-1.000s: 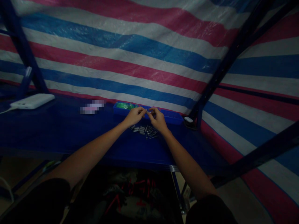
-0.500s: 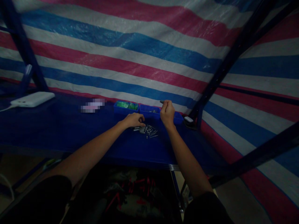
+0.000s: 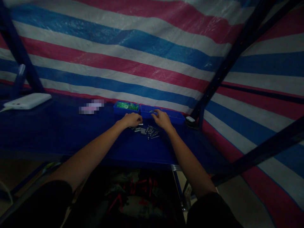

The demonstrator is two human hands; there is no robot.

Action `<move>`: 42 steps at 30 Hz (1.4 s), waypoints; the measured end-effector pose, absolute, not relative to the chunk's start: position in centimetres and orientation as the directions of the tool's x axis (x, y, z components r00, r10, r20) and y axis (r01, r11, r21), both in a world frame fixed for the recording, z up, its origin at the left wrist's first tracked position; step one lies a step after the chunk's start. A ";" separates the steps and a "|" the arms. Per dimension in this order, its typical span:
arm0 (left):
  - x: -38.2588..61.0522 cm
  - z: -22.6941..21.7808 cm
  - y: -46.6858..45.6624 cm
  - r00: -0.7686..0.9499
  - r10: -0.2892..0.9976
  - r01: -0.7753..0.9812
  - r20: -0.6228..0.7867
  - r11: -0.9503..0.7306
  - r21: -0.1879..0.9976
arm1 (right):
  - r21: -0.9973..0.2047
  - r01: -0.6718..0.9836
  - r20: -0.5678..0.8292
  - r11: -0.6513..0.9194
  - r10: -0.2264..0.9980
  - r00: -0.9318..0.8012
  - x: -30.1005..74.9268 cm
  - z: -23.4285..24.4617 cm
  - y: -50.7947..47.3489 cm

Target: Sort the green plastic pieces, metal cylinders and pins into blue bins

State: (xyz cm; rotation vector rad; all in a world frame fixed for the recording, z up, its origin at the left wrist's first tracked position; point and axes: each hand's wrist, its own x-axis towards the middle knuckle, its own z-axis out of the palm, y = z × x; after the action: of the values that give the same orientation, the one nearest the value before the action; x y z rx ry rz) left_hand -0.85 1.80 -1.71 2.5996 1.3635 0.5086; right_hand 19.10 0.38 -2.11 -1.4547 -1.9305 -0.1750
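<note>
My left hand is curled closed at the left of the loose metal parts, and a small pale metal piece shows at its fingertips. My right hand reaches to the front of the middle blue bin, thumb and fingers apart, with nothing visible between them. A few small metal parts show inside that bin. On the tabletop between my hands lie short metal cylinders and several thin metal pins. The room is dim, so fine detail is lost.
Green plastic packets fill the left blue bin. Another blue bin stands at the right, near a small white case. A white power bank with a cable lies far left on the blue table. Blue frame posts and striped sheeting enclose the table.
My right hand has come down and left to the middle bin, and the dark piece it held upright is no longer seen. My left hand stays beside the parts, now showing a pale piece.
</note>
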 end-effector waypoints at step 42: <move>0.5 -0.6 1.1 0.478 0.670 0.349 0.568 -0.738 0.577 | -0.295 0.832 0.676 0.470 0.718 -0.166 16.3 -1.9 -1.4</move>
State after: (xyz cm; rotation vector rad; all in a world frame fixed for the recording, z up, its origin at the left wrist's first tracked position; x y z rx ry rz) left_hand 0.47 1.10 -0.56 2.3453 0.8530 1.1493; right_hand 16.27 -1.43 -1.90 -1.2922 -1.9261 -0.1825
